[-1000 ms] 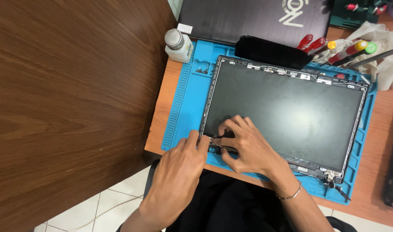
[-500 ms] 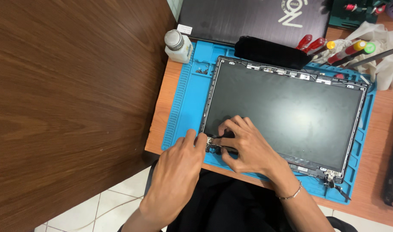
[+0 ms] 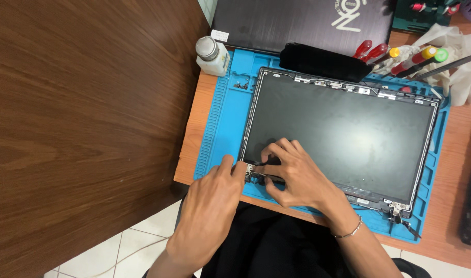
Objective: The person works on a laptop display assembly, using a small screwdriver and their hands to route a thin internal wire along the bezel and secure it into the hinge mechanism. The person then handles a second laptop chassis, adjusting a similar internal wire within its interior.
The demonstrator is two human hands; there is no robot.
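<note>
A laptop screen panel (image 3: 343,128) with its bezel off lies face up on a blue repair mat (image 3: 226,123). My left hand (image 3: 209,211) rests at the panel's near left corner, fingertips touching the small metal hinge bracket (image 3: 252,171). My right hand (image 3: 292,172) lies on the glass just right of that corner, fingers curled around the same hinge area. Whether either hand grips a tool is hidden by the fingers. A thin bracelet sits on my right wrist.
A small white bottle (image 3: 211,54) stands at the mat's far left corner, with tiny screws (image 3: 240,85) beside it. A black pouch (image 3: 323,62), a dark laptop lid (image 3: 302,23), several coloured screwdrivers (image 3: 410,56) and white cloth lie beyond. A dark wooden tabletop (image 3: 86,118) fills the left.
My left hand has shifted slightly right, closer to the hinge corner. My right hand stays almost in place on the panel.
</note>
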